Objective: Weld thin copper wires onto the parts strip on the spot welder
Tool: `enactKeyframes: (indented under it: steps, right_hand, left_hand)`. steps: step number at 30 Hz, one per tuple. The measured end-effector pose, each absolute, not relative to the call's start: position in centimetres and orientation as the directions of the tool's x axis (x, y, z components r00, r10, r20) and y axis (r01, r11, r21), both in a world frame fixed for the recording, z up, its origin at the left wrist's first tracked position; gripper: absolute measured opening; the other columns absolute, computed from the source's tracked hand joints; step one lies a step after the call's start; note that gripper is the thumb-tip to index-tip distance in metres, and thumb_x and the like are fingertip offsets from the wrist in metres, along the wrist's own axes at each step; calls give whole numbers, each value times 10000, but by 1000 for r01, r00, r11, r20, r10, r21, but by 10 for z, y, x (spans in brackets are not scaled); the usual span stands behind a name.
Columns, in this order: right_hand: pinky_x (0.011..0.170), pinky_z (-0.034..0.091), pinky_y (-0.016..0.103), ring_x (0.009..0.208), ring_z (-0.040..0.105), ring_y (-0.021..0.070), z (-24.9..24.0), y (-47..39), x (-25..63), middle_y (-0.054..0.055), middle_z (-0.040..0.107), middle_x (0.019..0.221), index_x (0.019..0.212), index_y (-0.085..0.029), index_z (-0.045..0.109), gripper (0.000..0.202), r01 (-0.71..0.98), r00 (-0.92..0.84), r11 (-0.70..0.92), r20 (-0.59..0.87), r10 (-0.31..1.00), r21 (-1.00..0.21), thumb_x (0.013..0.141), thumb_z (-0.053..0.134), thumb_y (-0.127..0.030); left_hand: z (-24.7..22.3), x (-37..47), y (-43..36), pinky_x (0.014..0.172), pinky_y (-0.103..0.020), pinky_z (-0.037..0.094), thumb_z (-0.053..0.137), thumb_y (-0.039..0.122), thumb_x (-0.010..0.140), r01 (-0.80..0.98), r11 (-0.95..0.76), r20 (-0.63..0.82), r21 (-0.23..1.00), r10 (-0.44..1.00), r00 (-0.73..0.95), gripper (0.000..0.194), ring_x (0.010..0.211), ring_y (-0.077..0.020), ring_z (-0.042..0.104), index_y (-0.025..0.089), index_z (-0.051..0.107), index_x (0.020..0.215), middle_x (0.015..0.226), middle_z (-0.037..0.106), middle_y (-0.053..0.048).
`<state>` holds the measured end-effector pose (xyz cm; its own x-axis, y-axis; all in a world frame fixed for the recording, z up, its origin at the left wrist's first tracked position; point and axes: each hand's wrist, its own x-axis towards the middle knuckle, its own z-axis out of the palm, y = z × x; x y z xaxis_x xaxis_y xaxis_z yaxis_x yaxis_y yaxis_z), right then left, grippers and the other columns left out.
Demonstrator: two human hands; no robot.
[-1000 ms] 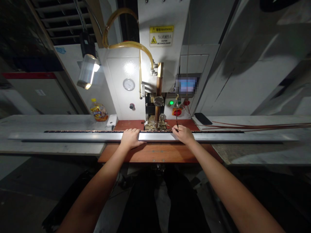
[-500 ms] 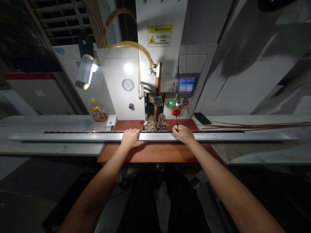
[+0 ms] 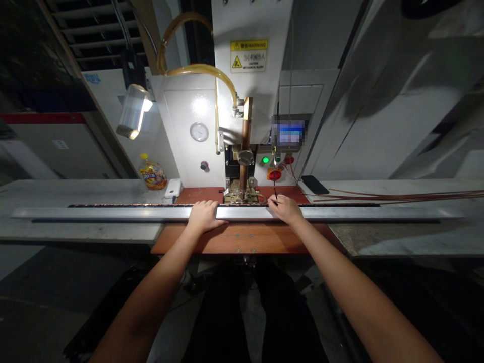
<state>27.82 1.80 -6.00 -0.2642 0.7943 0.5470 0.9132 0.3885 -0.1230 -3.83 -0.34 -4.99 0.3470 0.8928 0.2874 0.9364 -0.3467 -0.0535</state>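
A long silvery metal bar (image 3: 242, 214) lies crosswise in front of the welding-type machine's copper-coloured rod (image 3: 245, 176). My left hand (image 3: 203, 216) grips the bar left of that rod, fingers over its far edge and thumb along the near side. To the right, my right hand (image 3: 286, 208) rests against the bar, its fingers pinched round a thin dark stick (image 3: 275, 187) that points upward. Behind the bar runs a dark strip with copper-coloured edging (image 3: 124, 205). The rod's lower end stands over a small brass fixture (image 3: 236, 192), partly hidden by the bar.
Thin brown rods (image 3: 397, 195) and a black phone (image 3: 315, 184) lie on the right tabletop. A bottle (image 3: 153, 174) and a white box (image 3: 173, 188) stand at left. A lit lamp (image 3: 134, 112) hangs above them. A brown board (image 3: 242, 239) spans the front.
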Motion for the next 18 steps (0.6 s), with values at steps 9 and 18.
enactKeyframes:
  steps: [9, 18]
  right_hand:
    - [660, 353, 259, 802, 616, 188, -58, 21, 278, 41, 707, 829, 782, -239, 639, 260, 926, -256, 357, 496, 830, -120, 910, 428, -319]
    - [640, 341, 254, 776, 628, 183, -53, 22, 277, 34, 723, 840, 813, -242, 647, 262, 934, -256, 339, 451, 855, -113, 920, 420, -319]
  left_hand:
    - [-44, -36, -3, 907, -408, 389, 599, 754, 639, 945, -326, 231, -25, 918, 322, 689, 1043, -316, 581, 217, 612, 1071, 1087, 658, -119]
    - [-45, -38, 3, 879, -399, 410, 566, 786, 638, 937, -347, 214, -31, 914, 345, 704, 1022, -316, 599, 207, 613, 1036, 1076, 661, -127]
